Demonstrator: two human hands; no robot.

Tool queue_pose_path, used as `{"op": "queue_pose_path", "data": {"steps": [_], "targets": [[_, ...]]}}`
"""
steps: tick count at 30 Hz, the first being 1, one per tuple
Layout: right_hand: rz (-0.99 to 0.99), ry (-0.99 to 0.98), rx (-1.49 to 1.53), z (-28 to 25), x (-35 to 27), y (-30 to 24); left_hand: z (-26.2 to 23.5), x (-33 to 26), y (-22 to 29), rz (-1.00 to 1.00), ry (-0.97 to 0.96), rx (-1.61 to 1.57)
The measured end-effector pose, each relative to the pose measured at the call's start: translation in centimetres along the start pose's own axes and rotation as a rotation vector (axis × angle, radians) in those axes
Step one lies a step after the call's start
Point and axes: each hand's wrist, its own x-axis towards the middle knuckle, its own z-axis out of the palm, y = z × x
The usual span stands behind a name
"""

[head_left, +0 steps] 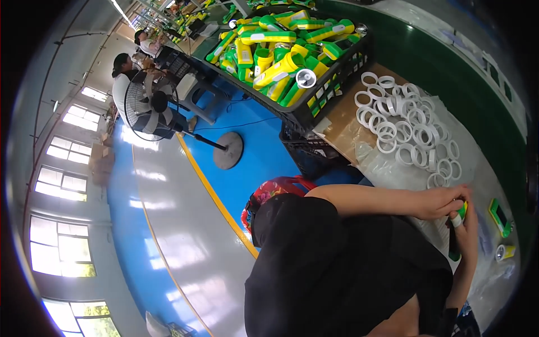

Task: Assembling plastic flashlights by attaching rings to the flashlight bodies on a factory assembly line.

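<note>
Both my hands are close together over the worktable at the right. My left hand (441, 203) is closed, its fingers bent over the top of a green and yellow flashlight (460, 215) with a white band. My right hand (467, 227) wraps the same flashlight from the other side; much of it is hidden by the fingers. A dark green part shows below, between my wrists. Just beyond my left hand lies a loose heap of white plastic rings (415, 124). To the right of my hands are a green and yellow frame-shaped part (498, 218) and a short yellow flashlight head (505, 252).
A black crate (314, 109) heaped with green and yellow flashlights (278, 70) stands at the table's far end. Another black crate (306, 149) sits below it. On the left are a standing fan (151, 101), a white stool (196, 90) and two seated people. Clear plastic sheeting covers the tabletop.
</note>
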Motion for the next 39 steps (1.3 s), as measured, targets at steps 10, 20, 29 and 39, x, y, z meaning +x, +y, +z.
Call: {"op": "queue_pose_path", "data": {"steps": [10, 20, 29, 39], "targets": [[0.141, 0.012, -0.012, -0.3, -0.4, -0.9, 1.7, -0.1, -1.4, -0.035, 0.045, -0.216], [0.206, -0.16, -0.113, -0.5, 0.2, -2.8, 2.7, -0.5, -1.7, -0.064, 0.255, -0.064], [0.169, -0.019, 0.155, 0.1, -1.3, -3.5, 1.7, 0.5, -1.8, 0.081, 0.269, 0.117], [-0.008, 0.171, 0.501, 1.5, -2.1, -2.3, -0.8, 4.4, 2.2, 0.166, 0.14, 0.035]]}}
